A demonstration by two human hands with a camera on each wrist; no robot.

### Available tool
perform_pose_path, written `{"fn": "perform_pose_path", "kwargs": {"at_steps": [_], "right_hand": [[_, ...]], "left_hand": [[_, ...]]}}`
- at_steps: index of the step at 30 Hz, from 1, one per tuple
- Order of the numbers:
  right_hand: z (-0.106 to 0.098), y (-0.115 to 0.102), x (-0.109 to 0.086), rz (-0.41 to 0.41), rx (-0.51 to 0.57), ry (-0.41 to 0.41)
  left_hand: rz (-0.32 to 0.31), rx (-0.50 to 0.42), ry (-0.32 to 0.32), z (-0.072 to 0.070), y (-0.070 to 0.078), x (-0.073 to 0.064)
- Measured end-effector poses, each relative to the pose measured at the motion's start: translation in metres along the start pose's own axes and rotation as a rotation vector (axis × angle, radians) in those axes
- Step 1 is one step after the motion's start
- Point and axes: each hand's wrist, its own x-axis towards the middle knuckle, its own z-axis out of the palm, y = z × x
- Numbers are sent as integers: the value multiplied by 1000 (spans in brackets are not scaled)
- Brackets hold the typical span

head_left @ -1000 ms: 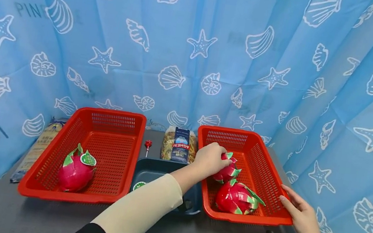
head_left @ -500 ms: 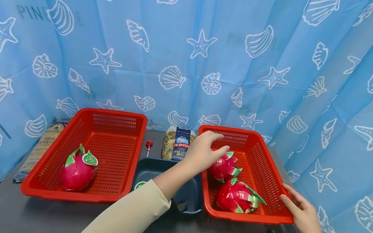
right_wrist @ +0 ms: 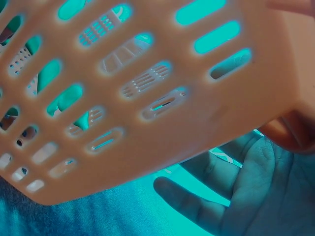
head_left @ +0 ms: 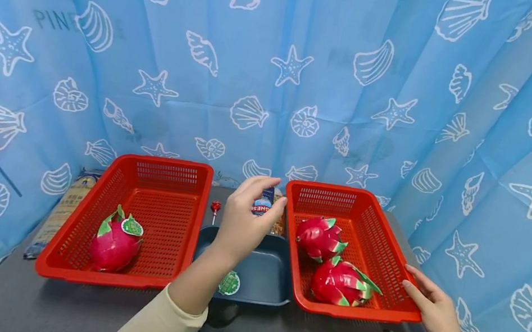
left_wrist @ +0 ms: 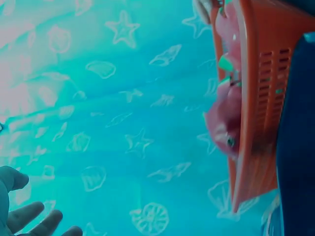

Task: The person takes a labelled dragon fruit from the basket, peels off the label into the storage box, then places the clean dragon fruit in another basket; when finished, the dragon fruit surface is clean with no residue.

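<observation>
My left hand (head_left: pixel 242 228) is held above the dark blue tray (head_left: pixel 271 274), thumb and fingers apart with nothing between them. In the left wrist view its fingers (left_wrist: pixel 37 216) are spread. Inside the right red basket (head_left: pixel 389 251) lie two dragon fruits, one toward the back (head_left: pixel 318 238) and one in front (head_left: pixel 341 284). My right hand (head_left: pixel 440 321) touches that basket's right rim near its front corner; the right wrist view shows fairly straight fingers (right_wrist: pixel 189 201) beside the basket wall. A third dragon fruit (head_left: pixel 114 247) with a green label lies in the left red basket (head_left: pixel 160 230).
Behind the tray stands a pasta bag (head_left: pixel 262 206), partly hidden by my left hand. A red lollipop (head_left: pixel 215 207) lies between the baskets. A long pale packet (head_left: pixel 65 211) lies left of the left basket. A round green sticker (head_left: pixel 229 283) is in the tray. A blue shell-print curtain (head_left: pixel 278 77) closes the back.
My left hand has let go of the back dragon fruit in the right basket and moved left over the tray. My right hand stays at the basket's rim.
</observation>
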Motion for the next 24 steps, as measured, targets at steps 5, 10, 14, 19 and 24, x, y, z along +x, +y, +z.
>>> {"fn": "perform_pose_path", "kwargs": {"at_steps": [5,10,14,19,24], "right_hand": [[-1,0,1,5,18,-23],[-1,-2,-1,23,16,-15],[-2,-2,-1,36,17,-8],[-1,-1,2,34,40,-11],[-1,-1,2,38,50,-15]], "left_hand": [[91,66,91,-32,-2,-15],[130,124,143,-61,-3,-27],[107,174,171,-81,-1,-35],[81,234,217,-106,-1,-45],[98,269,303,-130,-6,-56]]}}
